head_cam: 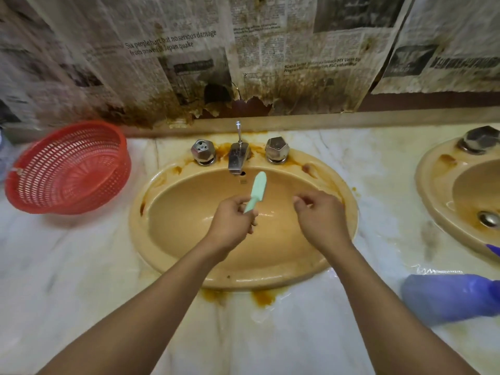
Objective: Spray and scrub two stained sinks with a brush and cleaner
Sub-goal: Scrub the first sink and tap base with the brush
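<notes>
Marble-patterned bench [81,266] fills the near field, wet and rust-stained at the front lip of the near sink [167,255]. Lying on its side at the right edge is a purple cleaner bottle [449,296], well apart from both hands. Over the basin, the left hand [230,223] is closed round the handle of a pale green brush [255,192], whose head points up and away toward the spout [237,158]; no bristles can be made out, so which way the head faces cannot be told. The right hand [322,216] hovers beside it, fingers loosely curled and holding nothing. Brown staining persists along the rim, chiefly behind the two tap knobs [276,150] and at the left edge. A red basket [67,169] rests tilted on the bench to the left. A second sink [438,185], also stained, is cut off at the right. Stained, torn newspaper [243,50] covers the wall behind.

Step in hand, as judged: scrubbing the first sink, brush raised clear of the surface. The next move likely calls for lowering the brush head onto the rim stains, or reaching right for the cleaner.
</notes>
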A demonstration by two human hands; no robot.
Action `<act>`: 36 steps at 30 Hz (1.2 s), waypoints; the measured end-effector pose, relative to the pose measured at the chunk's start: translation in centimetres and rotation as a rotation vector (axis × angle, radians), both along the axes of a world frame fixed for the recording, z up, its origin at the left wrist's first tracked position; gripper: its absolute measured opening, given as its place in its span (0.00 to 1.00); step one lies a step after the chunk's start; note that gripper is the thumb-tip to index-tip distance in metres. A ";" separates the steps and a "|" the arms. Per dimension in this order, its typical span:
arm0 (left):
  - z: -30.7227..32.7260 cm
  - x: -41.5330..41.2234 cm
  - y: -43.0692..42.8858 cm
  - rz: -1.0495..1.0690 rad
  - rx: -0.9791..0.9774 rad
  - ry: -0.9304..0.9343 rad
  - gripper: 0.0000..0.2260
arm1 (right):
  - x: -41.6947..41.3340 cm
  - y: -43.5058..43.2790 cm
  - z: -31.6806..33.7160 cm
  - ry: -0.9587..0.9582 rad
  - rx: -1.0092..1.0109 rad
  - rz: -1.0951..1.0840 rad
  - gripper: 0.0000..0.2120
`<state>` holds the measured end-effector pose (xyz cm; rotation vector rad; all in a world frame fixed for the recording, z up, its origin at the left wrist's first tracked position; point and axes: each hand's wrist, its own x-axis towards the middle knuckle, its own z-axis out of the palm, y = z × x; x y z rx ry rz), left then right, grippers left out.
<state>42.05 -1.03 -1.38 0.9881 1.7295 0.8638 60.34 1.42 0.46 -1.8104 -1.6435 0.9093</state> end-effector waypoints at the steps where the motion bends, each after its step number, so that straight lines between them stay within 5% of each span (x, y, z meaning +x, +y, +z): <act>1: 0.5 0.7 -0.1 0.031 0.048 -0.042 0.15 | -1.7 0.5 0.4 0.016 -0.087 0.080 0.11; 4: 1.7 2.2 -0.1 0.062 0.176 -0.122 0.12 | -5.3 1.6 1.2 0.189 -0.275 0.148 0.15; 11: 2.9 -0.2 0.1 -0.090 0.164 -0.064 0.29 | -8.0 3.7 3.2 0.387 -0.395 -0.010 0.09; 18: 1.2 -7.5 -2.3 -0.080 0.258 0.335 0.22 | -8.3 6.0 4.0 0.518 -0.456 -0.088 0.12; 23: -1.4 -17.9 -6.3 0.013 0.246 0.727 0.20 | -8.5 7.5 3.3 0.280 -0.402 0.075 0.06; 29: -5.6 -26.2 -11.1 -0.054 -0.045 0.908 0.31 | -9.6 8.5 3.4 -0.307 -0.085 0.233 0.20; 36: -8.2 -26.6 -12.7 -0.119 -0.037 0.987 0.30 | -10.4 9.5 2.5 -0.268 0.125 0.065 0.22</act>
